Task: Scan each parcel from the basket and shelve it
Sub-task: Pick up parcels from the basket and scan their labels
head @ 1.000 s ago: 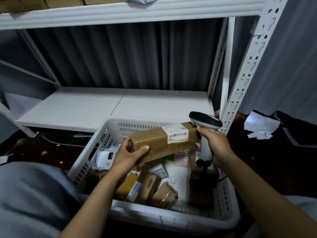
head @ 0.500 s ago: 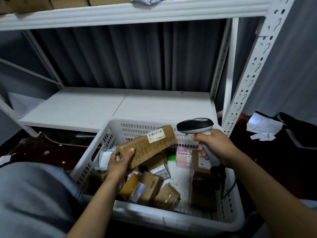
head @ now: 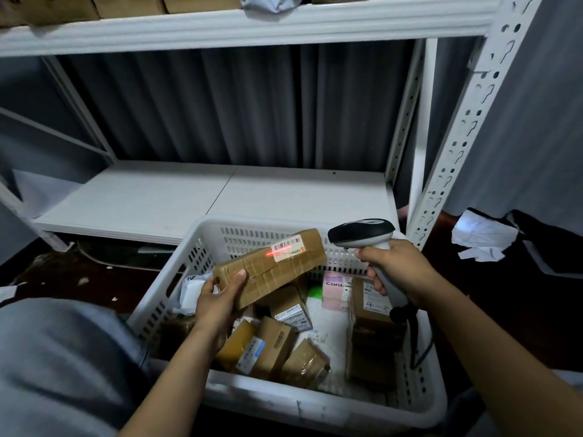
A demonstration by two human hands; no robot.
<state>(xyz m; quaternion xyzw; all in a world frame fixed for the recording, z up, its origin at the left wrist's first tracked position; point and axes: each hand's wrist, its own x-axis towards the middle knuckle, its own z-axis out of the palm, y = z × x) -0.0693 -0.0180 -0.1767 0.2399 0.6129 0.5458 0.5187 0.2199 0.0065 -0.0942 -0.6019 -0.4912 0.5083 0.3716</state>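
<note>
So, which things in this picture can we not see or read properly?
- Label on the held parcel: head view, print too small to read.
- Boxes on the top shelf: head view, cut off by the upper edge.
- Lowest parcels in the basket: head view, covered by the upper parcels.

We log two forearms, both bare from wrist to the frame's edge. The left hand and right hand are bare as well. At lower left we note a broad mass of grey cloth, matte and softly creased. It is worn over a leg, we judge, though we cannot tell which garment. A paler grey strip of fabric shows at the lower right corner.
</note>
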